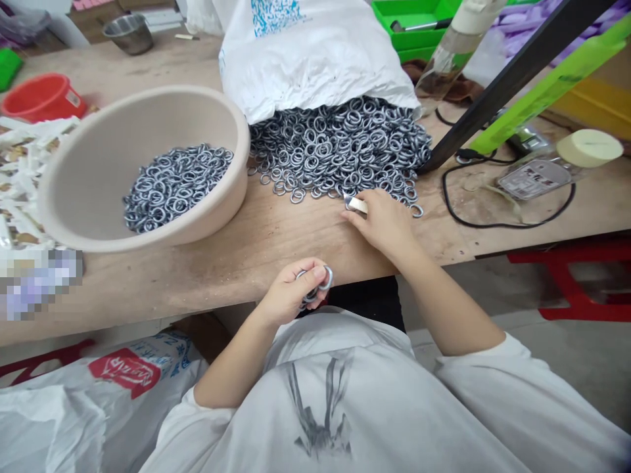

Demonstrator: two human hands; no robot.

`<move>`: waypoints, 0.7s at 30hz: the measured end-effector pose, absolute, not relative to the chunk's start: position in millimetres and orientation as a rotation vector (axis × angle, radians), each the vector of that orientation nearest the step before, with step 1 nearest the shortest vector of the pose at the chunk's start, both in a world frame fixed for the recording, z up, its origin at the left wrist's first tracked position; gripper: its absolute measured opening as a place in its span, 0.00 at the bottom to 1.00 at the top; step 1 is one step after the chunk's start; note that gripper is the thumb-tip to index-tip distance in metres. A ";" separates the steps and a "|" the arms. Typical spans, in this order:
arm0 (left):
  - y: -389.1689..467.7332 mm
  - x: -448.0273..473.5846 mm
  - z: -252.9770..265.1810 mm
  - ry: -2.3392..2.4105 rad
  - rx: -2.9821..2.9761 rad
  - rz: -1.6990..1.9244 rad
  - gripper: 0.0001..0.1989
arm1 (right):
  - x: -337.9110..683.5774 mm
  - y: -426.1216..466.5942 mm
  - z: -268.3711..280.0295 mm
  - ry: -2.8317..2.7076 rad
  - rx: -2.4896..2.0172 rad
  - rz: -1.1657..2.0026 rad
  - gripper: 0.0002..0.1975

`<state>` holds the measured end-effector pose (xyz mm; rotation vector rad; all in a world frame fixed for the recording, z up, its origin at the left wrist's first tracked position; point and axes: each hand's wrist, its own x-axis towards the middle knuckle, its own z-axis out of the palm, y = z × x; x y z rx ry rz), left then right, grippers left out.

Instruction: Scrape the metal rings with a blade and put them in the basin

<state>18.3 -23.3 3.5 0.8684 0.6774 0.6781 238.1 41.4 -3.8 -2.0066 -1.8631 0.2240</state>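
Several grey rings (328, 278) are gripped in my left hand (290, 292), which is closed in front of my body by the table's near edge. My right hand (389, 223) is closed around a small white-handled knife (357, 205), its short blade pointing left. That hand is at the near edge of a large heap of grey rings (340, 148), which spills from the mouth of a white woven sack (315, 72). To the left, a big beige basin (91, 164) contains more of these rings (172, 187).
Red bowl (37, 98) and white plastic pieces (22, 184) lie at the left; a metal bowl (129, 34) is behind. On the right are a slanted black post (493, 95), a lidded jar (537, 174) and a black cable (446, 197). Green trays (409, 43) stand at the back.
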 end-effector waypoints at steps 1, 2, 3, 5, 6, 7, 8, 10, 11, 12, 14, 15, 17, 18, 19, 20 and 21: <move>-22.0 17.9 3.8 0.700 0.861 0.688 0.17 | 240.0 48.6 -3.2 -1.897 -2.116 0.134 0.16; -20.8 17.7 4.1 0.716 0.855 0.694 0.17 | 240.7 54.1 -2.7 -1.938 -2.191 0.085 0.16; -19.5 17.6 4.4 0.729 0.849 0.701 0.16 | 240.7 57.9 -2.5 -1.976 -2.232 0.062 0.16; -16.9 17.4 5.4 0.766 0.823 0.733 0.16 | 239.8 60.6 -2.8 -2.017 -2.246 0.048 0.16; -15.5 17.4 6.1 0.795 0.804 0.754 0.16 | 239.3 59.6 -2.9 -2.011 -2.236 0.052 0.15; -14.1 17.4 6.7 0.829 0.782 0.774 0.15 | 238.9 57.2 -2.6 -1.993 -2.209 0.078 0.14; -12.6 17.6 7.3 0.863 0.761 0.796 0.15 | 238.5 53.4 -1.7 -1.974 -2.149 0.146 0.13; -9.8 18.8 7.9 0.914 0.735 0.838 0.15 | 236.0 42.1 2.6 -1.927 -1.894 0.452 0.15; -8.7 20.1 7.7 0.929 0.732 0.856 0.16 | 233.4 35.0 5.9 -1.885 -1.705 0.675 0.18; -7.9 22.0 7.2 0.936 0.735 0.870 0.18 | 229.5 27.4 9.8 -1.812 -1.507 0.904 0.20; -7.8 27.5 5.0 0.933 0.762 0.881 0.21 | 218.7 12.2 17.7 -1.609 -1.195 1.273 0.24; -8.5 30.9 3.4 0.925 0.785 0.878 0.22 | 212.3 5.4 20.9 -1.510 -1.115 1.387 0.24; -10.9 37.6 -0.1 0.919 0.844 0.890 0.25 | 199.7 -5.3 24.2 -1.349 -1.048 1.514 0.25; -12.1 40.2 -1.8 0.924 0.877 0.909 0.25 | 194.4 -8.9 24.0 -1.289 -1.039 1.539 0.25; -13.3 42.2 -3.2 0.930 0.902 0.933 0.26 | 190.1 -11.5 22.6 -1.242 -1.031 1.544 0.25; -14.0 43.2 -4.3 0.932 0.911 0.954 0.26 | 187.0 -13.2 20.1 -1.203 -1.024 1.530 0.25; -14.4 43.3 -4.9 0.926 0.897 0.960 0.26 | 185.1 -14.1 16.8 -1.173 -1.016 1.507 0.25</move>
